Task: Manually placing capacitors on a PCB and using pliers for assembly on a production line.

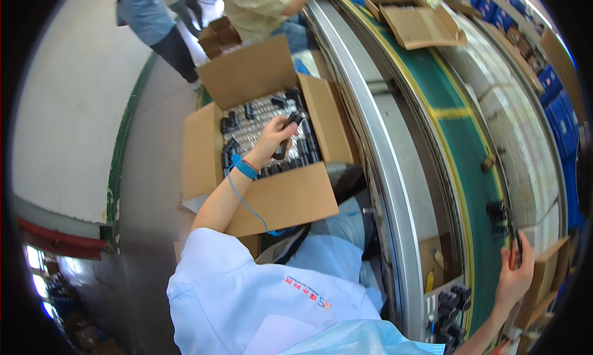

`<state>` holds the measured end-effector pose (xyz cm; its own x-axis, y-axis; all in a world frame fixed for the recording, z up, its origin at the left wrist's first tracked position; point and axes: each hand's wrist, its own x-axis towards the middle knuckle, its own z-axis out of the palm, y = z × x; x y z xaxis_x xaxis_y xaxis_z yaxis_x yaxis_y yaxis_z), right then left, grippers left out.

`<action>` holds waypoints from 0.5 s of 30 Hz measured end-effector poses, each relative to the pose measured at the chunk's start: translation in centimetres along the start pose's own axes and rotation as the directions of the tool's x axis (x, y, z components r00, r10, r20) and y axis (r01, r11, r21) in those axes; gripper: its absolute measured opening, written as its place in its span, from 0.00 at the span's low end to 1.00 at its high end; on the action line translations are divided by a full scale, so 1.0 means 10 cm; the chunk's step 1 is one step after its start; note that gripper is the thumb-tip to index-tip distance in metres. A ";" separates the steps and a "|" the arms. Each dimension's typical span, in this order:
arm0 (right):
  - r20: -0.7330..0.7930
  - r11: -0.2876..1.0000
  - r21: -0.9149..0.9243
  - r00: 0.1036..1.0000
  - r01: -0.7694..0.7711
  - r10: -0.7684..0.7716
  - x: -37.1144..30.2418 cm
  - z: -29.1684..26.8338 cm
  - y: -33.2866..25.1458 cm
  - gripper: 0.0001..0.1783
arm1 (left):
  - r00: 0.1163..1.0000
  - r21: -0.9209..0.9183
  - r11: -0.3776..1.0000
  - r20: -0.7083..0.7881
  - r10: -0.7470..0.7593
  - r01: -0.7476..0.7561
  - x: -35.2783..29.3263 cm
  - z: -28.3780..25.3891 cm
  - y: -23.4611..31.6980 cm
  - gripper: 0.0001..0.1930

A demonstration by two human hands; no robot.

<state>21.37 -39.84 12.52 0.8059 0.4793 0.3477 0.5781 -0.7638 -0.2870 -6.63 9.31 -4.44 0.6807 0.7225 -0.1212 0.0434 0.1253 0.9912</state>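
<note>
**Elongated black plastic-looking part [295,118] held over an open brown cardboard box [281,194]**

The black part is held in the left hand [272,140], above the packed contents of the box. The fingers are curled around its middle, with the thumb side partly hidden, and both ends are left protruding; a firm yet easily released hold seems to be given by this. The box flaps are folded outward, by which the opening is apparently kept free for the arm. Small black fittings [249,110] are set chiefly along the inner edges, over shiny silvery transparent-looking wrapping [250,131], probably laid as padding.

A blue band [244,168] is worn on the left wrist, and a thin blue cord [243,200] is trailed from it, perhaps for grounding.

An orange-and-dark slim hand tool [513,256], seemingly pliers, is held by the right hand [517,279] beside the green conveyor belt [454,146]. The fingers are closed around its handles, and its tip is pointed away from the body, near two black ribbed pieces [496,212]; whether they are touched cannot be told.

The part itself is seen tilted, its upper end nearer the right side of the box. It appears dark, rounded and slightly glossy; finer detail is lost to blur and covering fingers.
</note>
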 end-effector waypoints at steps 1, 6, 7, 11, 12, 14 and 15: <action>-0.011 0.997 0.047 0.998 0.055 -0.054 -0.02 0.01 -0.11 0.24 | 0.994 -0.139 0.989 0.107 -0.031 0.046 -0.14 0.28 0.18 0.21; -0.034 0.938 0.230 0.965 0.261 -0.260 -0.16 0.15 -0.61 0.27 | 0.823 -0.401 0.851 0.564 -0.062 0.339 -0.65 1.31 0.58 0.26; -0.019 0.931 0.237 0.960 0.276 -0.280 -0.21 0.15 -0.70 0.28 | 0.754 -0.393 0.823 0.654 -0.063 0.410 -0.67 1.39 0.53 0.25; 0.053 0.930 0.283 0.965 0.233 -0.257 -0.35 0.14 -0.85 0.30 | 0.623 -0.324 0.819 0.780 -0.052 0.473 -0.79 1.84 0.52 0.27; 0.059 0.930 0.285 0.964 0.232 -0.259 -0.39 0.14 -0.85 0.30 | 0.614 -0.322 0.828 0.788 -0.033 0.458 -0.85 1.93 0.50 0.31; 0.054 0.937 0.258 0.965 0.236 -0.257 -0.45 0.16 -0.82 0.30 | 0.647 -0.353 0.851 0.763 0.020 0.389 -0.97 2.15 0.54 0.30; 0.046 0.933 0.259 0.962 0.248 -0.268 -0.49 0.16 -0.81 0.30 | 0.700 -0.386 0.874 0.710 0.077 0.295 -1.02 2.22 0.55 0.29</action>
<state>12.95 -35.25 11.75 0.6262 0.6863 0.3700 0.7725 -0.4822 -0.4131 2.93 -12.42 3.42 0.9990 0.0321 0.0303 -0.0434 0.5851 0.8098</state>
